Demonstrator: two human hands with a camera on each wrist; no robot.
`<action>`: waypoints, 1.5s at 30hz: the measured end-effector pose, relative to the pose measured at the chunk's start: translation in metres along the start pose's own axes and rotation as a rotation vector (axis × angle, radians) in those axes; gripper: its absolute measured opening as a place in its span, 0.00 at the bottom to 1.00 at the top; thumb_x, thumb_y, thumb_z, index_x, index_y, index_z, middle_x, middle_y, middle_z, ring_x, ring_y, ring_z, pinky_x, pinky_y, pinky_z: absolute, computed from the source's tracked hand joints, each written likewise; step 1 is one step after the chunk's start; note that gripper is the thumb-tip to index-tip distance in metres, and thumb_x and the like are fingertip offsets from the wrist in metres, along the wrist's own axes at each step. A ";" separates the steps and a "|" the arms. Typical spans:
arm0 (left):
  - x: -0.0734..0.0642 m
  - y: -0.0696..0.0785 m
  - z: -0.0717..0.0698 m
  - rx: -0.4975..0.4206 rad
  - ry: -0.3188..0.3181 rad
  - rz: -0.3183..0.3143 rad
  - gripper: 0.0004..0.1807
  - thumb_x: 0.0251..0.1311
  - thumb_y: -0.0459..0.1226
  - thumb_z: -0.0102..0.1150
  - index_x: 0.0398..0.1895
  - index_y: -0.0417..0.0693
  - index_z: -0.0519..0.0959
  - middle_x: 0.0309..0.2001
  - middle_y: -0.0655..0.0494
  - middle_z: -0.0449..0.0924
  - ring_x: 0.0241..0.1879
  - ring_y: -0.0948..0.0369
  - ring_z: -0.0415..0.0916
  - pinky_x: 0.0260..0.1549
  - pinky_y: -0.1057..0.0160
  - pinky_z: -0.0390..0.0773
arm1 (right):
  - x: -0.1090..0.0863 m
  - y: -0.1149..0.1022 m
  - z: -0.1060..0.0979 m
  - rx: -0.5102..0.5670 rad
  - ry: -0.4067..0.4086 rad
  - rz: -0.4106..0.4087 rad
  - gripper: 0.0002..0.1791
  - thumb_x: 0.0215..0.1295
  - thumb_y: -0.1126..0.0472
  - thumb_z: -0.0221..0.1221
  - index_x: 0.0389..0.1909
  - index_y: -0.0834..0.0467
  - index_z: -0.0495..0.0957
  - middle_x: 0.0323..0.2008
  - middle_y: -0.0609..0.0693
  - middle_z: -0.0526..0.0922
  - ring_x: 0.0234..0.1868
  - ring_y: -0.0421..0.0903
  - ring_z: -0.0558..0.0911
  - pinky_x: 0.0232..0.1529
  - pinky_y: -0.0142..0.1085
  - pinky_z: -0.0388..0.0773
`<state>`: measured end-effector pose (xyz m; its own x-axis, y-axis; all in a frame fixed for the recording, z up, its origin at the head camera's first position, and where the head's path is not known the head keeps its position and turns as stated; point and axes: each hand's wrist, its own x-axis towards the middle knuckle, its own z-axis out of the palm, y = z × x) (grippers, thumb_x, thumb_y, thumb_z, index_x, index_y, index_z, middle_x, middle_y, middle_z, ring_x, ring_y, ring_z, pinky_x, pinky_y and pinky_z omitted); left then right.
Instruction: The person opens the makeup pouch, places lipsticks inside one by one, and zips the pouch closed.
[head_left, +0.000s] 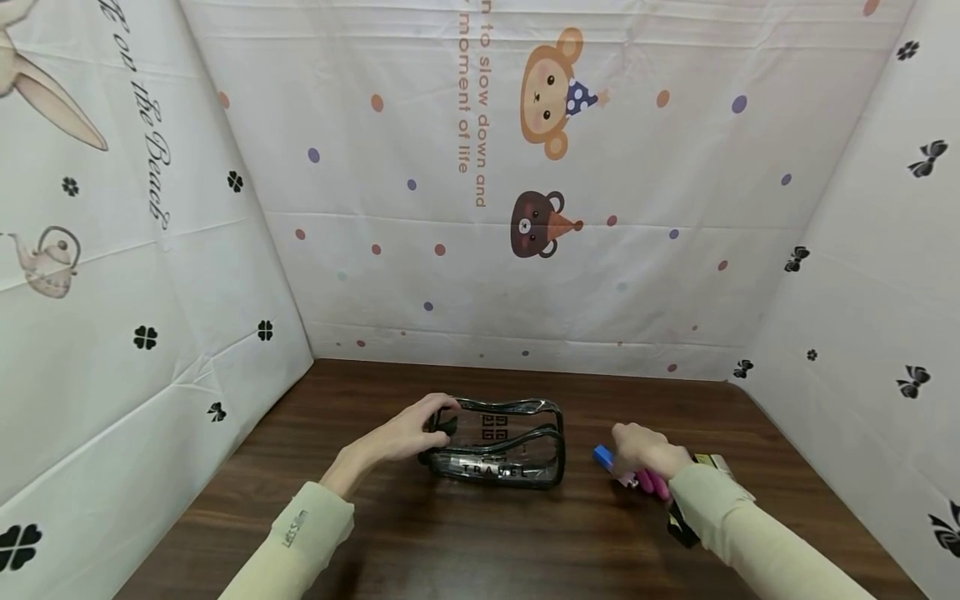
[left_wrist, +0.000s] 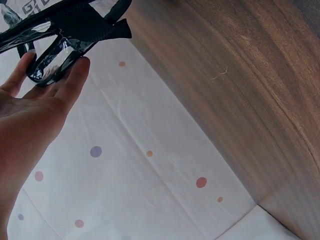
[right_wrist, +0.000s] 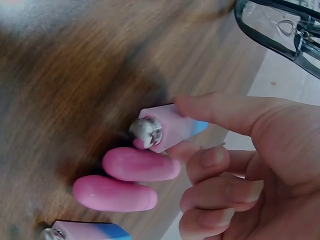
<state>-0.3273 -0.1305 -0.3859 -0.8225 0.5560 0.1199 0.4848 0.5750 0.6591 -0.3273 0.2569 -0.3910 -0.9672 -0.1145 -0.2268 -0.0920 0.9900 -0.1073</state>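
Observation:
My left hand (head_left: 408, 429) grips the left end of a clear travel pouch (head_left: 498, 472) with black edging, which stands on the table. In the left wrist view, its fingers (left_wrist: 75, 82) lie against the pouch's end (left_wrist: 82, 22). Right of the pouch, my right hand (head_left: 648, 450) pinches a small square-sided pink-and-blue bottle (right_wrist: 172, 125) with a silver end, between thumb and forefinger, close over the table. Two rounded pink pieces (right_wrist: 142, 164) lie beside it. Another pink-and-blue bottle (right_wrist: 92, 230) lies past them in the right wrist view.
A black-and-yellow item (head_left: 681, 529) and a pale yellow-edged item (head_left: 716, 462) lie partly hidden under my right forearm. White printed cloth (head_left: 450, 292) walls the dark wooden table (head_left: 480, 550) at the back and both sides.

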 end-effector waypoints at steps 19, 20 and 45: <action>0.001 -0.003 0.001 0.000 0.001 0.003 0.27 0.61 0.38 0.51 0.66 0.55 0.65 0.68 0.52 0.62 0.67 0.49 0.64 0.56 0.45 0.70 | 0.001 -0.003 -0.023 0.029 0.108 -0.079 0.17 0.46 0.58 0.71 0.30 0.61 0.74 0.26 0.50 0.77 0.25 0.45 0.74 0.24 0.39 0.69; 0.001 -0.003 0.001 0.001 0.001 0.003 0.27 0.61 0.39 0.51 0.66 0.55 0.66 0.68 0.52 0.63 0.67 0.49 0.64 0.57 0.45 0.70 | 0.001 -0.004 -0.026 0.031 0.108 -0.082 0.17 0.47 0.58 0.71 0.30 0.61 0.74 0.26 0.50 0.77 0.25 0.45 0.74 0.24 0.38 0.69; -0.001 0.004 -0.002 0.016 -0.011 -0.034 0.26 0.62 0.40 0.52 0.65 0.58 0.67 0.69 0.54 0.61 0.68 0.51 0.62 0.57 0.45 0.70 | -0.003 -0.044 -0.084 0.034 0.166 -0.162 0.08 0.46 0.59 0.67 0.16 0.55 0.78 0.19 0.46 0.80 0.21 0.43 0.74 0.20 0.36 0.67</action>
<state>-0.3255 -0.1296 -0.3824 -0.8355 0.5422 0.0892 0.4609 0.6031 0.6510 -0.3401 0.2213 -0.3039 -0.9663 -0.2539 -0.0416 -0.2441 0.9560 -0.1628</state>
